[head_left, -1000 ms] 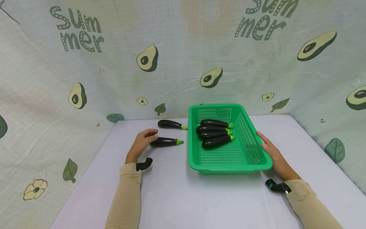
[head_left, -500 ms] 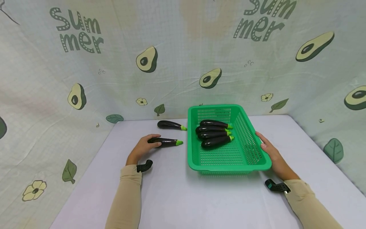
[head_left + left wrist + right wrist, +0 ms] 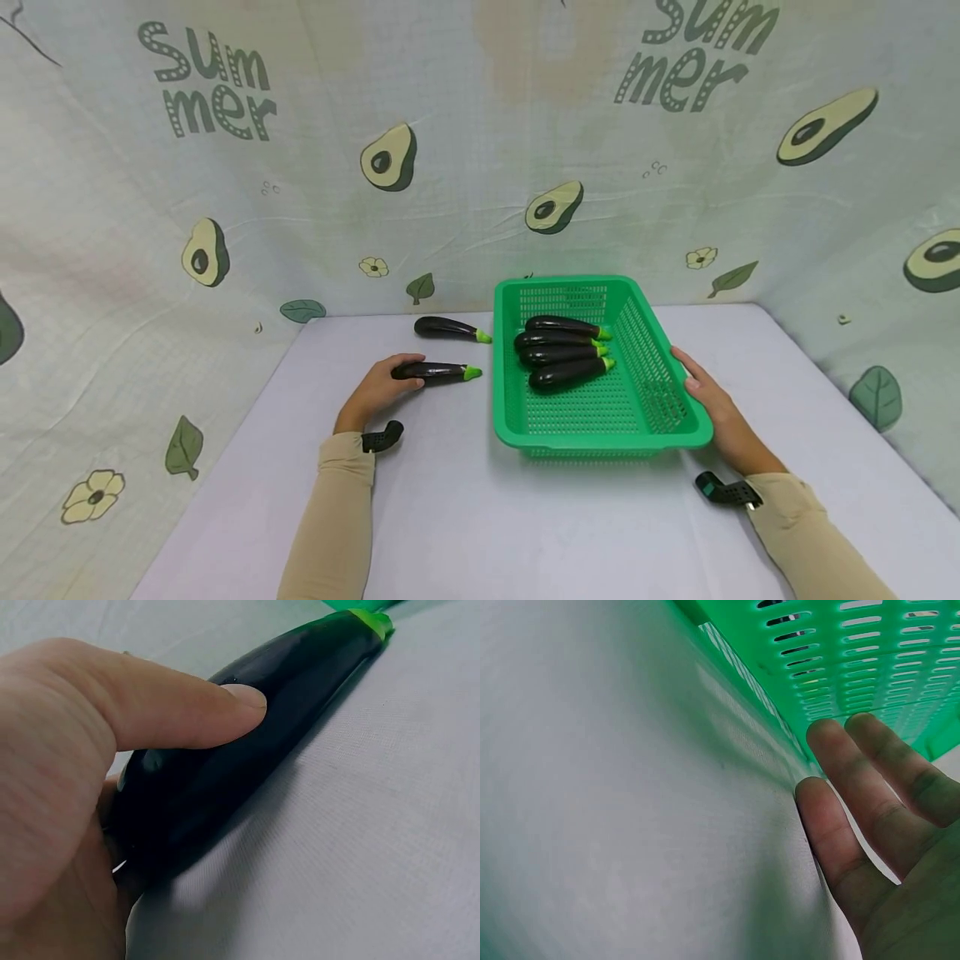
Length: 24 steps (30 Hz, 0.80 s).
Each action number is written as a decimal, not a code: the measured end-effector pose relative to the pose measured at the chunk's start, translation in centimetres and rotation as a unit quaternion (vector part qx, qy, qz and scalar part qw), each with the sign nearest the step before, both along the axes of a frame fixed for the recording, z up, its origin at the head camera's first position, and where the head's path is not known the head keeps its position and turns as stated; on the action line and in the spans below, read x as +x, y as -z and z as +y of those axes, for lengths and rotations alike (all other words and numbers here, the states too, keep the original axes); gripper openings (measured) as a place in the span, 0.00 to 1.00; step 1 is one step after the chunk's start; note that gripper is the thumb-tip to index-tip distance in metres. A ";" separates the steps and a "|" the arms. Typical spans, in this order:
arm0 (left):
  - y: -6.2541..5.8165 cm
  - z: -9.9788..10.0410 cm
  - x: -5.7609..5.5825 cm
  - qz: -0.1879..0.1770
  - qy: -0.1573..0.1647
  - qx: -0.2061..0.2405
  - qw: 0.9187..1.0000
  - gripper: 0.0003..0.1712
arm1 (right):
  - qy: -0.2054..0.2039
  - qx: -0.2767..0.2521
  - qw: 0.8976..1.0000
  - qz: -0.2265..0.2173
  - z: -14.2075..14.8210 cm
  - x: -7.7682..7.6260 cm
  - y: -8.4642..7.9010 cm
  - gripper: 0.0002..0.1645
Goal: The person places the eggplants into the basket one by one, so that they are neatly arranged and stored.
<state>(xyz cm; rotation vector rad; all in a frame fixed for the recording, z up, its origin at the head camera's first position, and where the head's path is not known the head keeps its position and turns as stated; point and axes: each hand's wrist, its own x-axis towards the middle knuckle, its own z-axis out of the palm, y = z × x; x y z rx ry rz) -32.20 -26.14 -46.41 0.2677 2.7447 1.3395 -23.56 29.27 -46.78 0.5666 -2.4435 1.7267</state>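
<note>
My left hand (image 3: pixel 378 392) grips the blunt end of an eggplant (image 3: pixel 442 372), which lies on the table to the left of the basket. In the left wrist view the thumb (image 3: pixel 225 712) presses along the glossy dark skin of that eggplant (image 3: pixel 300 690), its green cap pointing away. Behind it lies another eggplant (image 3: pixel 450 327), its cap near the basket wall. At the right side of the green plastic basket (image 3: pixel 600 439), my right hand (image 3: pixel 720 408) rests against the outer wall. Its fingers (image 3: pixel 870 787) are fairly straight in the right wrist view, with tips at the slotted wall.
Several eggplants (image 3: pixel 566 372) lie side by side in the left and back part of the basket. A white cloth covers the table (image 3: pixel 480 533). Behind and beside it hangs a curtain (image 3: pixel 465 233) printed with avocados and leaves.
My left hand has come down over the nearer eggplant's blunt end and taken hold of it. The right hand stays at the basket's right side.
</note>
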 end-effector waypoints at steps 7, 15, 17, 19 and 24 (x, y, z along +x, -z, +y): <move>-0.2 0.3 0.2 0.002 -0.011 0.016 1.000 0.28 | -0.002 -0.005 1.000 -0.004 0.1 0.0 0.1 0.32; -0.9 0.1 0.3 0.012 -0.027 0.079 0.996 0.29 | -0.006 -0.006 1.000 -0.003 0.1 0.0 0.1 0.32; -1.1 0.1 0.3 0.014 -0.029 0.106 0.994 0.30 | -0.007 -0.005 1.000 0.000 0.1 0.0 0.0 0.32; -1.3 0.2 0.4 0.014 -0.028 0.128 0.991 0.30 | -0.006 -0.005 1.000 0.002 0.1 0.0 0.0 0.32; -2.7 0.9 1.4 -0.006 -0.029 0.147 0.989 0.31 | -0.007 -0.007 1.000 -0.001 -0.1 0.1 -0.1 0.32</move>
